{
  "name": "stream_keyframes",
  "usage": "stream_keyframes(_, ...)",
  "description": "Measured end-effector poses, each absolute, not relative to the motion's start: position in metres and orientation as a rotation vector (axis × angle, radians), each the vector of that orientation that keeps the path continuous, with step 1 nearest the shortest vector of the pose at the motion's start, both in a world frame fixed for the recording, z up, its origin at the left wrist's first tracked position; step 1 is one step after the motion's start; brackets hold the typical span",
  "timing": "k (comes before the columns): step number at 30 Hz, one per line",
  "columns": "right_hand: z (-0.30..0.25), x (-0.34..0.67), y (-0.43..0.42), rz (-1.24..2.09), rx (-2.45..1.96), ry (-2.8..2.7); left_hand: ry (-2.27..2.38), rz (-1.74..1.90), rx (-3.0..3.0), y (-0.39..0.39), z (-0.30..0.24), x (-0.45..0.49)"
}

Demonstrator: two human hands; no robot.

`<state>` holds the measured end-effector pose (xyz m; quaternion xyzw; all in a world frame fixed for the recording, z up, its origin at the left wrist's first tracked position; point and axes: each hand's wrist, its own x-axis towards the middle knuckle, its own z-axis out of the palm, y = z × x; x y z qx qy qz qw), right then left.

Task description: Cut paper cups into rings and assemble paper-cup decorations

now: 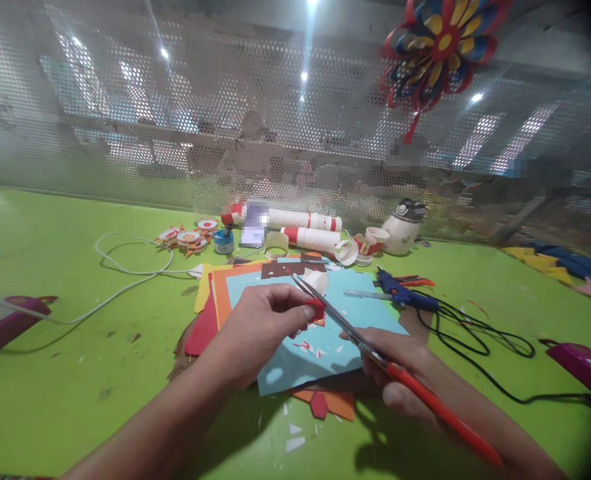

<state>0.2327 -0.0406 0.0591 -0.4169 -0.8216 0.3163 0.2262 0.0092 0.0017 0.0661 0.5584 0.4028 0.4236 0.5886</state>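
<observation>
My left hand (265,320) pinches a small red paper piece (316,309) above a light blue sheet (320,333). My right hand (400,373) grips scissors (355,333) with orange-red handles. Their open blades point up and left, meeting the red piece. The blue sheet lies on a stack of orange, yellow and red paper sheets (215,293) on the green table (75,373). Tiny red and white paper scraps (308,347) lie on the blue sheet and in front of it.
A blue glue gun (402,293) with a black cord lies right of the sheets. Stacked red-and-white paper cups (310,230), a white kettle-like pot (404,227), small round crafts (188,237) and a white cable (125,267) sit behind. Magenta tools (582,363) lie at both sides. A perforated screen stands at the back.
</observation>
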Motion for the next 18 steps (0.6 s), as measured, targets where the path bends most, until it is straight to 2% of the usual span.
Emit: stream_keyframes(18,0.0601,0.2344,-0.0413,0.879,-1.165,-2.312,0.954,0.972,1.296,0.0002,0.0678,0.0102)
